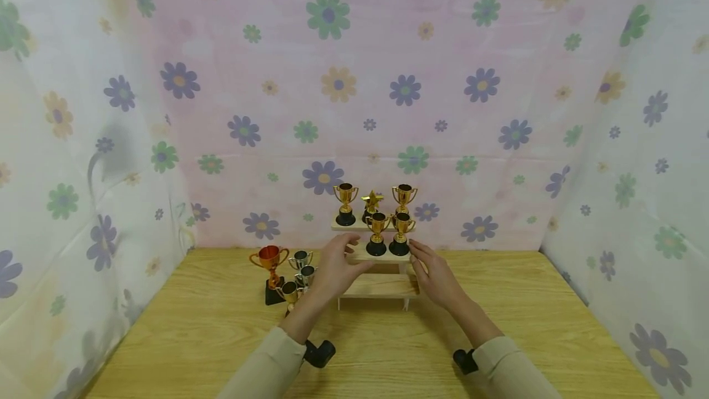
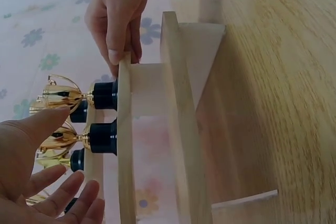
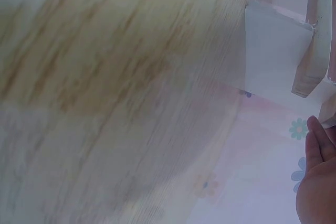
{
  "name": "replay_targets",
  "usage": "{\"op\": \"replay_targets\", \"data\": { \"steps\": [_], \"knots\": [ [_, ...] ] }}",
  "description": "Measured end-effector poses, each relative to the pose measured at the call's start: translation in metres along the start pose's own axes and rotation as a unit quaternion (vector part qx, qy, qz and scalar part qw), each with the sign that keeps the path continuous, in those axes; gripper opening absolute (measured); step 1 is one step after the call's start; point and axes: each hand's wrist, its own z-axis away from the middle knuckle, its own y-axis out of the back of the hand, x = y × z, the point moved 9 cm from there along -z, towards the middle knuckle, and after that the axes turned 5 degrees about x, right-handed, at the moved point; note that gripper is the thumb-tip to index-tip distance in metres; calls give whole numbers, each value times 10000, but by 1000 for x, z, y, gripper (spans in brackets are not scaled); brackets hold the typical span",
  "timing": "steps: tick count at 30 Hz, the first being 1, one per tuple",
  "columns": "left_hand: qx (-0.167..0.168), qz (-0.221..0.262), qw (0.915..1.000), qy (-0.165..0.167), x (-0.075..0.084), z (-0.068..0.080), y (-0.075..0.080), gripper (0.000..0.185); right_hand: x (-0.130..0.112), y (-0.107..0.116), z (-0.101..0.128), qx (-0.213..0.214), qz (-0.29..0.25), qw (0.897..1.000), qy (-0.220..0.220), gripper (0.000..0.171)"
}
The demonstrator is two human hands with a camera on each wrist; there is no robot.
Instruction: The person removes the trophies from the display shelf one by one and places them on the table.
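Shelf (image 1: 378, 288), gold cups (image 1: 378, 221) aboard; fingers (image 1: 426, 252) alongside

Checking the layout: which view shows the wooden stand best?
Head view: all three shelves of the wooden stand show, partly behind trophies. Left wrist crops it below; right wrist catches only part, at the right edge.

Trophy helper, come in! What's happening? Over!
Left hand open, empty. Right hand at right end of middle shelf. Two gold cup trophies upright there, side by side. Nothing visibly blocking.
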Motion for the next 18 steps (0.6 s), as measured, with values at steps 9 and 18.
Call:
{"op": "replay_targets", "data": {
  "steps": [9, 18],
  "knots": [
    [-110, -102, 9998, 91, -5, -10, -14, 52, -1, 0, -1, 124, -18, 9998, 170, 39],
    [-82, -105, 9989, 457, -20, -21, -23, 53, 4, -2, 0, 4, -42, 10000, 86, 42]
  ]
}}
